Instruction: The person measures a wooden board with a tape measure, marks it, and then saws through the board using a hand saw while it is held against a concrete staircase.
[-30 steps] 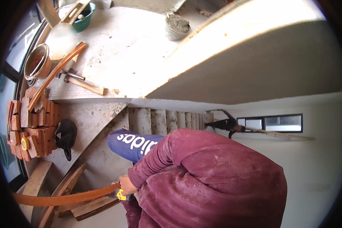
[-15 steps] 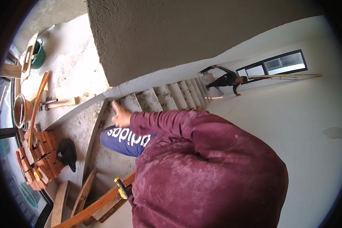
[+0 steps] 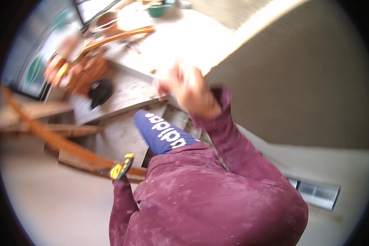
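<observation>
My right hand (image 3: 194, 92) is bare and raised in front of me, above the steps. Motion smears its fingers, and I see nothing plainly held in it. My left sleeve (image 3: 122, 205) hangs at my side. Where that sleeve ends sits a yellow and black thing (image 3: 122, 167), a glove or a tool, I cannot make out which; it hides my left fingers. Right behind it passes a long orange-brown wooden strip (image 3: 65, 143). My leg in blue trousers (image 3: 158, 131) stands over the grey concrete steps (image 3: 176, 115).
Red bricks (image 3: 84, 74) are piled at the upper left, a black cloth-like thing (image 3: 99, 92) beside them. Another wooden strip (image 3: 127, 35), a bucket (image 3: 104, 21) and a green tub (image 3: 156, 10) are farther off. A rough grey wall (image 3: 291, 94) rises on the right.
My view has swung left, so the bricks and boards shifted. My right hand has risen and now blurs. The person on the stairs has left view. More of my left sleeve shows.
</observation>
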Tool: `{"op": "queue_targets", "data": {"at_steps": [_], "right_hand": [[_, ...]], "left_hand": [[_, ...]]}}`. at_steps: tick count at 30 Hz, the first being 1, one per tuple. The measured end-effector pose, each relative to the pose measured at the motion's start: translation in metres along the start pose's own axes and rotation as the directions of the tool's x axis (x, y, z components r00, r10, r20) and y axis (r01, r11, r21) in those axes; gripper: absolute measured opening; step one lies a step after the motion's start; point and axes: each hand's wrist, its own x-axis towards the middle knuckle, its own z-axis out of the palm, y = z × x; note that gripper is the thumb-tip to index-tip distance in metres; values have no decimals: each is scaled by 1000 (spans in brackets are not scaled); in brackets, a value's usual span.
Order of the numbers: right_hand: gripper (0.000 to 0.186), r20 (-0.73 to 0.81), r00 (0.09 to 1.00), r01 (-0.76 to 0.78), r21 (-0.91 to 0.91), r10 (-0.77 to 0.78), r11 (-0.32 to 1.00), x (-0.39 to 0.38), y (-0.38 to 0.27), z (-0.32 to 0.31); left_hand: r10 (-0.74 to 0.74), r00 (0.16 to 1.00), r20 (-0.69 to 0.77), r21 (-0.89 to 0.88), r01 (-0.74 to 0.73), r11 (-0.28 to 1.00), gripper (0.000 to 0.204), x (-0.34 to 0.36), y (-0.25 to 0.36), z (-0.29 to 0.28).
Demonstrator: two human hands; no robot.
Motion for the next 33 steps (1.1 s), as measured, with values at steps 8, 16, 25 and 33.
{"op": "queue_targets", "data": {"at_steps": [8, 16, 25, 33], "right_hand": [[70, 762, 641, 588, -408, -95, 698, -73, 79, 96], [70, 894, 207, 679, -423, 397, 600, -79, 146, 157], [35, 897, 151, 670, -402, 416, 624, -89, 133, 192], [35, 775, 173, 633, -561, 609, 534, -79, 18, 111]], "left_hand": [[-426, 878, 216, -2, 437, 899, 12, -38, -44, 65], [-813, 529, 243, -636, 720, 278, 24, 3, 4, 80], [-836, 513, 192, -694, 674, 254, 26, 39, -23, 124], [-844, 495, 203, -636, 723, 271, 29, 59, -32, 160]]}}
